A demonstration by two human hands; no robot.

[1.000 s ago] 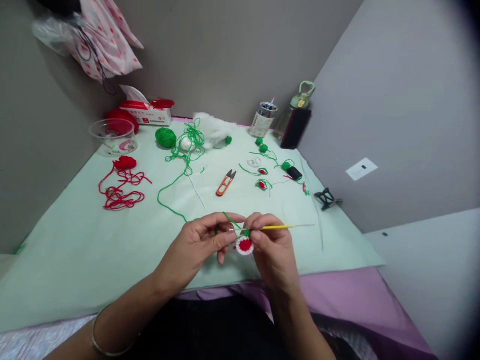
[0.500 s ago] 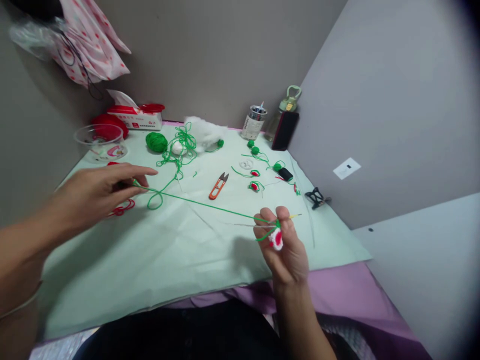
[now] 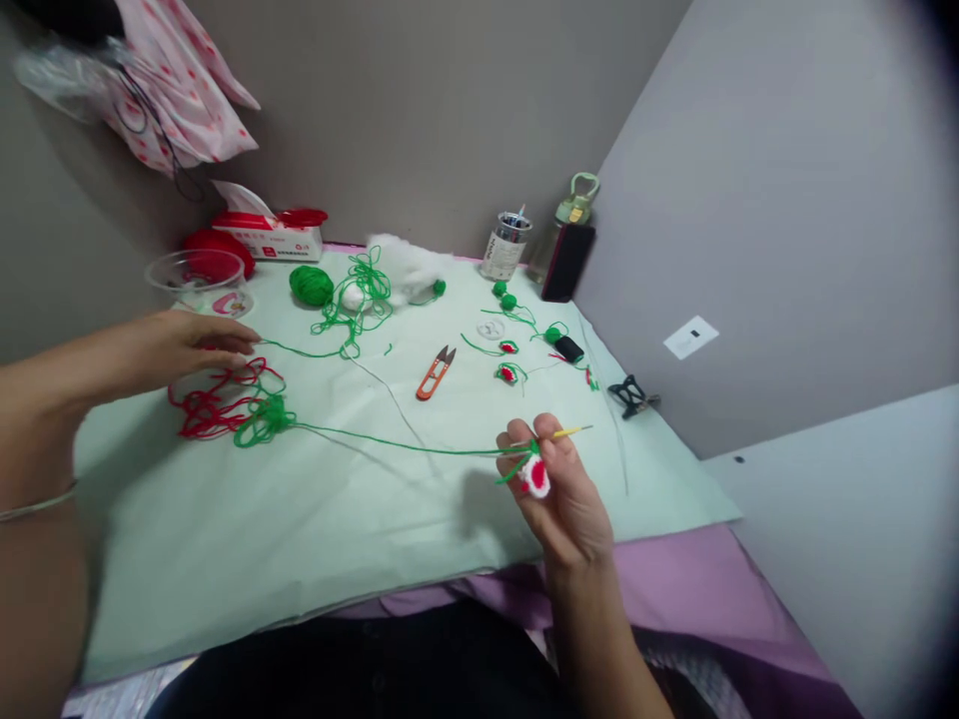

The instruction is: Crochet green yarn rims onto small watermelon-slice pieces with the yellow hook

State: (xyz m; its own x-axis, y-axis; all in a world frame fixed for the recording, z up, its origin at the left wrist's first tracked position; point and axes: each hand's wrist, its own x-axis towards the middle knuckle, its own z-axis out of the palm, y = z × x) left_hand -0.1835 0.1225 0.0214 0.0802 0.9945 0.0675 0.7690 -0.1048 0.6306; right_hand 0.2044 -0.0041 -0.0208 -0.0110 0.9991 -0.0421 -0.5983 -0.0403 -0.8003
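Observation:
My right hand (image 3: 558, 499) is closed around a small white, red and green crochet piece (image 3: 534, 475) and a crochet hook with a yellow shaft (image 3: 571, 431). A green strand runs left from the piece to a loose bundle of green yarn (image 3: 271, 419) on the table. Beside that bundle lies a tangle of red yarn (image 3: 217, 407), partly beneath my left hand (image 3: 184, 345). Between its fingertips my left hand pinches another green yarn strand (image 3: 300, 352), which leads to the tangle near the green ball.
Orange thread snips (image 3: 435, 375) lie mid-table. Behind are a green yarn ball (image 3: 312, 286), white stuffing (image 3: 409, 268), a tissue box (image 3: 274, 238) and a clear tub (image 3: 199, 285). At right stand a pen holder (image 3: 505, 248), a bottle (image 3: 576, 205) and a phone (image 3: 569, 262).
My left hand has moved left and slightly up. The green bundle now lies on the table by the red yarn, and its strand to my right hand sags lower.

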